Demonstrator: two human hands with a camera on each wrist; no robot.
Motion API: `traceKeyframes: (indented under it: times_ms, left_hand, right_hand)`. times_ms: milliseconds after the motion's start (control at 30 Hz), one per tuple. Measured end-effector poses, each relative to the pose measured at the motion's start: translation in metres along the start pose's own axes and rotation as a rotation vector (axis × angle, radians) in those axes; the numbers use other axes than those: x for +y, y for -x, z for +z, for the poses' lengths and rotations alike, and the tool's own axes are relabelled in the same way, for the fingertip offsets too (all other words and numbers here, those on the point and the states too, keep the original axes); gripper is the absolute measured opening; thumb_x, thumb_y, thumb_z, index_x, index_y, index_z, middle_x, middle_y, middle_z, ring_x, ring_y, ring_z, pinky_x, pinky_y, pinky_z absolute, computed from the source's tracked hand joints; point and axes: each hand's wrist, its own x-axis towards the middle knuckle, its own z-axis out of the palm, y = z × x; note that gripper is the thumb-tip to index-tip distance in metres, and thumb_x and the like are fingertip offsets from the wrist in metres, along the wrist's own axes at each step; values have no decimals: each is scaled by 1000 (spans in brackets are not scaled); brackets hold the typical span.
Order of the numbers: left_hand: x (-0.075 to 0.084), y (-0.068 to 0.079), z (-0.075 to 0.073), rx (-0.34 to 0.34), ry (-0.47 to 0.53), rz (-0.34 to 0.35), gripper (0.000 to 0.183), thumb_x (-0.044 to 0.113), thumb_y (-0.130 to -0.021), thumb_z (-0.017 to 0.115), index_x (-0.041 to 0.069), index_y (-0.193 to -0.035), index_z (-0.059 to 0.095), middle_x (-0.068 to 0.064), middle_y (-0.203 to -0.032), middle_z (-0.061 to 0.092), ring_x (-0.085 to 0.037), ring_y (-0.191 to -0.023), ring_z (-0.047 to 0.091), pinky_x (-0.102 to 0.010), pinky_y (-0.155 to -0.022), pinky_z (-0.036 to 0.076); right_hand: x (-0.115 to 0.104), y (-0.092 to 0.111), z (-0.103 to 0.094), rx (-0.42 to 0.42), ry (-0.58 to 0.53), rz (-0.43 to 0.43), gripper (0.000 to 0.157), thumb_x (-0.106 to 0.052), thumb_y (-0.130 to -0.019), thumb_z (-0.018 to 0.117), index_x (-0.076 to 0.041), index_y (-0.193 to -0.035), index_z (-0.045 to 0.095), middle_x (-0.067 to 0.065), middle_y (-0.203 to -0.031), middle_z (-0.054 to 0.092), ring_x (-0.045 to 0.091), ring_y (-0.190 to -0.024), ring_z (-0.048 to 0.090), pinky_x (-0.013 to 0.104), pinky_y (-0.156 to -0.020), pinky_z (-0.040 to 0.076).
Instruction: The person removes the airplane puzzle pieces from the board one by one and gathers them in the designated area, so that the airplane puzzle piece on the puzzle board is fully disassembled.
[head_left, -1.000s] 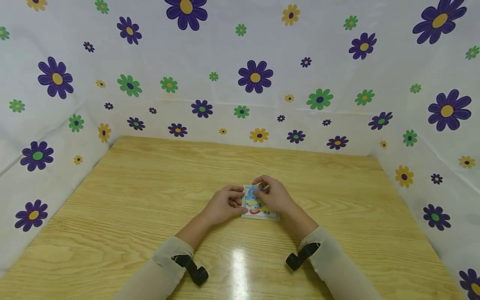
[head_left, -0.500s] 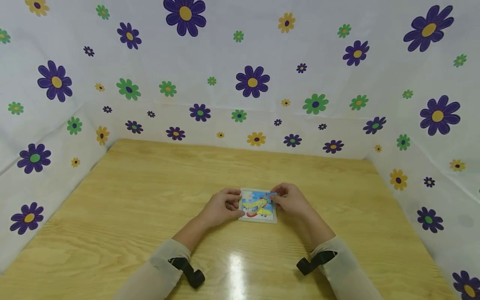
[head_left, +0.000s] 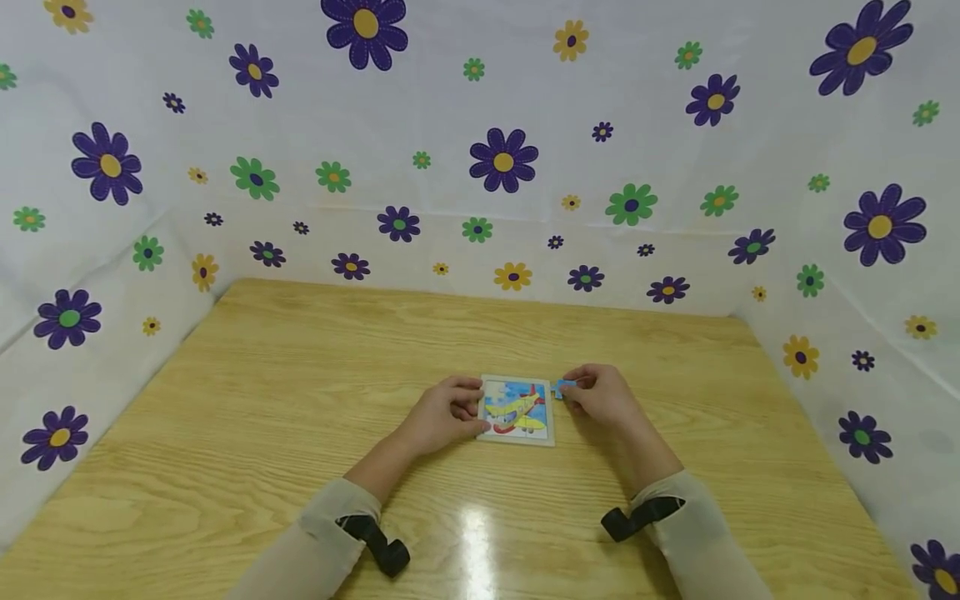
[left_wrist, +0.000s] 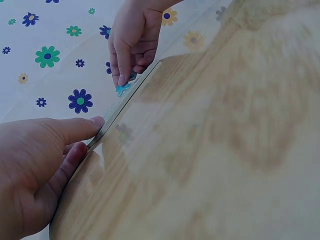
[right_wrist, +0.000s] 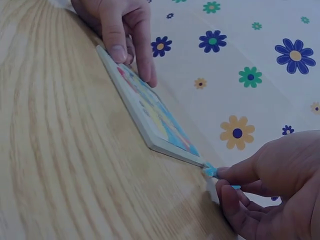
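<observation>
A small square puzzle board (head_left: 517, 410) with a yellow aeroplane picture lies flat on the wooden table (head_left: 300, 400). My left hand (head_left: 450, 410) holds its left edge, thumb and fingers pinching the frame (left_wrist: 100, 134). My right hand (head_left: 600, 396) is just off the board's right top corner and pinches a small blue puzzle piece (head_left: 564, 387) between thumb and fingertips. The piece (right_wrist: 212, 172) sits at the board's corner (right_wrist: 197, 160) in the right wrist view. In the left wrist view the piece (left_wrist: 122, 89) hangs under the right hand's fingers (left_wrist: 122, 75).
White cloth printed with purple, green and yellow flowers (head_left: 502, 158) walls the table on the left, back and right. Black straps (head_left: 375, 542) sit on both wrists. A glare spot (head_left: 476, 533) lies on the near table.
My right hand has moved off the board to the right, carrying the blue piece out past the top right corner. The aeroplane picture is now uncovered. The left hand has stayed on the left edge.
</observation>
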Motion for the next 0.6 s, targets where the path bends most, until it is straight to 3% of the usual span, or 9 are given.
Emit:
traceKeyframes:
  times_ms: [300,600]
  left_hand:
    - [-1,1,0,1,-15,4,54,13,-84,82,-4,-132,62,-13,-138,55,-13,-90,61,-19,-78,55]
    - [2,2,-2,-3,14,2,54,12,-84,82,-5,-131,62,-13,-138,55,-15,-92,61,-19,-78,55]
  right_hand:
    - [2,-2,0,51,124,-29,24,-12,-97,65,2,-116,70,14,-94,67,15,-68,59,26,-61,51]
    - [-7,1,5,82,233,-50,22,-13,-94,70,0,-112,71,15,-101,71,16,-73,61,27,-68,51]
